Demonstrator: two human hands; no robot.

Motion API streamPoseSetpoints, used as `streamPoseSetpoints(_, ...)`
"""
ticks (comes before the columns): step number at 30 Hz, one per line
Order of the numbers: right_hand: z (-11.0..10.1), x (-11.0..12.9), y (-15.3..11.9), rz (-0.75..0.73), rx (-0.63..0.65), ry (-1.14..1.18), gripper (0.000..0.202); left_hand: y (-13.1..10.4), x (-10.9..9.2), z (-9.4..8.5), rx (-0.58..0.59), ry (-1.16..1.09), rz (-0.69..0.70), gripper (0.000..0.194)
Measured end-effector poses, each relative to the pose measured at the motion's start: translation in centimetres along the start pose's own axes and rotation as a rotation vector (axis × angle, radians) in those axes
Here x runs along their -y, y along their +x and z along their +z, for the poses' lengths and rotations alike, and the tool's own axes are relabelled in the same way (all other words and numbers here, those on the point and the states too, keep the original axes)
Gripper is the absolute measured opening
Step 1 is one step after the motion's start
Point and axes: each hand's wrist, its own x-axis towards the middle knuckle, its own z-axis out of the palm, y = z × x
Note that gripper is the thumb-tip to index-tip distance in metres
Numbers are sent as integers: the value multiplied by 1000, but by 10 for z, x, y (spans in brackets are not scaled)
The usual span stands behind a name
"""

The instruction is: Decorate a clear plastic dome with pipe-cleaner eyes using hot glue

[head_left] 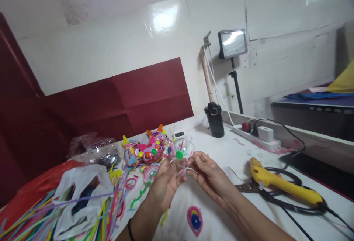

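My left hand [165,183] has its fingers closed around the lower side of a clear plastic ball [188,145] with a green coiled disc [179,155] on its front. Close against the ball, the fingertips of my right hand [211,178] pinch a thin pink pipe cleaner [190,154]; its far end is hard to make out. Below the hands, a flat teardrop coil [195,221] in pink, yellow and blue lies on the white table. Behind my left hand sit several round, colourful pipe-cleaner figures [153,154] with orange eyes.
Loose pipe cleaners [106,215] and a white plastic bag [95,182] cover the left side. At right lie a yellow glue gun [290,190], scissors [249,187] and a dark tablet [320,174]. A power strip [257,137] and a black canister [215,123] stand behind.
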Motion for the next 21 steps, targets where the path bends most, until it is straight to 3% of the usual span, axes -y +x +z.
streamPoseSetpoints(10,1,-3,0,-16,-31,-96,33,-5,2,17,-157,62,75,32)
streamPoseSetpoints(21,-7,-13,0,-48,-77,-324,35,-14,6,18,-312,94,70,40)
